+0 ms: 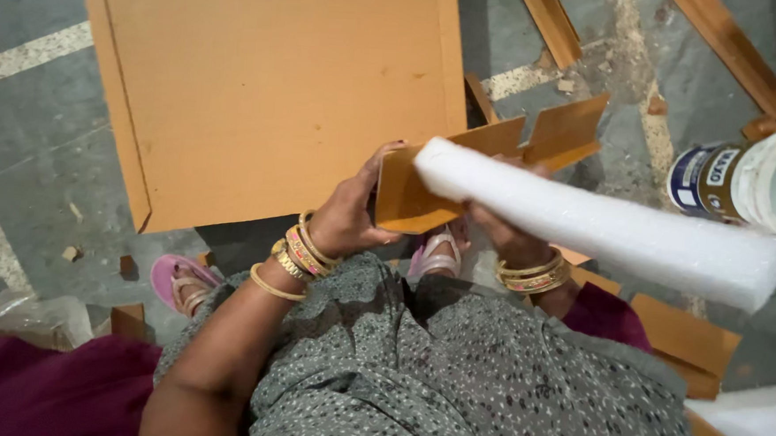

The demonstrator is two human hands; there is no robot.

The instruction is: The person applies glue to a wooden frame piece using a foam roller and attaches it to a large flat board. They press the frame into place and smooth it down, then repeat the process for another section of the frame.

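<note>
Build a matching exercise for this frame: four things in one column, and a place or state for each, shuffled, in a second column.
Things:
1. white foam roll
2. large brown board
3. pink sandal
4. glue jar

Places or states:
A. flat on the grey floor, beyond the hands
B. at the right edge of the view
C. lying across the small folded cardboard piece
D. on a foot, lower left of the left hand

Pairs: 1-C, 2-A, 3-D, 4-B

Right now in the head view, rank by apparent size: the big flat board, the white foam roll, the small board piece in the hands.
1. big flat board
2. white foam roll, though it may be enlarged by nearness to the camera
3. small board piece
</note>
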